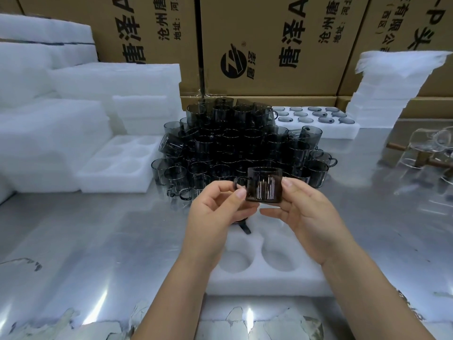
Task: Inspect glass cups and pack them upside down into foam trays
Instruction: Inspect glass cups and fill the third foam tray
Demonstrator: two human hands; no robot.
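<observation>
A dark smoked-glass cup (pixel 263 184) with a handle on its left side is held upright in front of me between both hands. My left hand (pixel 215 212) pinches it near the handle with the thumb against its side. My right hand (pixel 301 212) grips its right side and underside. Below the hands lies a white foam tray (pixel 259 266) with round pockets, two of which show bare. A dark piece of another cup (pixel 245 227) shows under my left hand; the hand hides most of it. Behind stands a pile of grey cups (pixel 235 143).
A bare foam tray (pixel 117 165) lies at left beside stacked foam blocks (pixel 49 114). A tray with upside-down cups (pixel 316 119) sits at the back right, next to a leaning foam stack (pixel 387 89). Clear glassware (pixel 431 148) is at far right. Cardboard boxes (pixel 269 45) line the back.
</observation>
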